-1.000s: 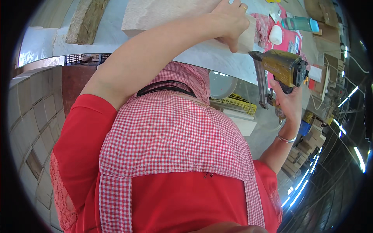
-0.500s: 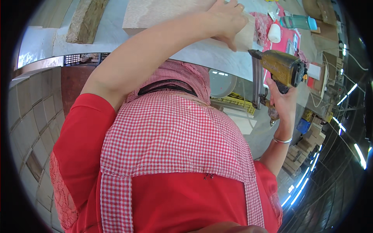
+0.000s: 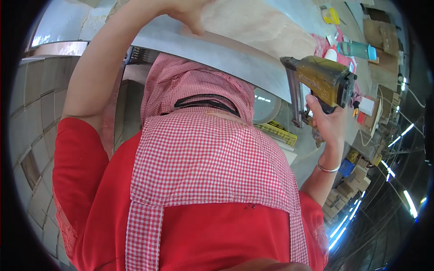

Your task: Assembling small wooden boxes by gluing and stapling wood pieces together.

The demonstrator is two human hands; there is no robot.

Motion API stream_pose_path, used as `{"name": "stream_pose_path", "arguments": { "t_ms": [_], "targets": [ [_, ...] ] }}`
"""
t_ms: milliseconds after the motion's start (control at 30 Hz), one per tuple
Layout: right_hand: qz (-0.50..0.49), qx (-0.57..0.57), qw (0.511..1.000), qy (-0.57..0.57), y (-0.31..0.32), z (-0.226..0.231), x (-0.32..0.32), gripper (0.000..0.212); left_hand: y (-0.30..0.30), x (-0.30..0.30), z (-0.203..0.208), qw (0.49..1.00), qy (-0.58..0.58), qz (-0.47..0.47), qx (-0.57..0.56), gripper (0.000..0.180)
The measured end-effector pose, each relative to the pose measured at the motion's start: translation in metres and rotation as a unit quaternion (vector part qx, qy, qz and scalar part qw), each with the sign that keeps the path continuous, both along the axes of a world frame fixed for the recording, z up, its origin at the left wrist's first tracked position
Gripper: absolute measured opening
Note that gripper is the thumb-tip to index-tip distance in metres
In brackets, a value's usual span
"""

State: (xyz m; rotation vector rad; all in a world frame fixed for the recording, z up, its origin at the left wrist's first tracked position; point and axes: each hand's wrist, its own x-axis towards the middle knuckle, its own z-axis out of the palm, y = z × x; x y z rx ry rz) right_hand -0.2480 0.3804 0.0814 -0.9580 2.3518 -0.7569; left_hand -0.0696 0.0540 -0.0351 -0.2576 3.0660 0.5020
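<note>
Right grip [image 3: 329,121] wrapped round the handle of the nail gun [image 3: 323,79], right of frame; probably heavy, rigid, best held there. Left grip [image 3: 192,12] at pale wooden board [image 3: 257,27], upper centre; hold unclear.

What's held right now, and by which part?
Right hand: the nail gun, by its handle. Left hand: at the pale board, cut off by the frame; hold can't be told.

I'm seeing a yellow tub [image 3: 332,16] sitting between one and two o'clock, a teal bottle [image 3: 355,49] at two, strip lights [image 3: 410,204] glowing at four.
</note>
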Motion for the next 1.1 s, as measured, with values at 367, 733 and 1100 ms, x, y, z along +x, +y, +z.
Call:
{"name": "stream_pose_path", "arguments": {
  "t_ms": [367, 733, 1100],
  "targets": [
    [-0.060, 0.036, 0.997, -0.012, -0.016, 0.004, 0.014, 0.030, 0.012, 0.003, 0.058, 0.997, 0.066, -0.025, -0.016, 0.068],
    [-0.132, 0.009, 0.989, -0.065, -0.007, -0.010, 0.033, 0.029, 0.013, -0.001, 0.063, 1.000, -0.004, 0.011, -0.022, 0.064],
    [-0.085, 0.019, 0.996, 0.004, -0.033, 0.010, 0.035, 0.022, -0.008, 0.032, 0.014, 0.927, 0.352, -0.107, 0.071, 0.063]
  ]
}}
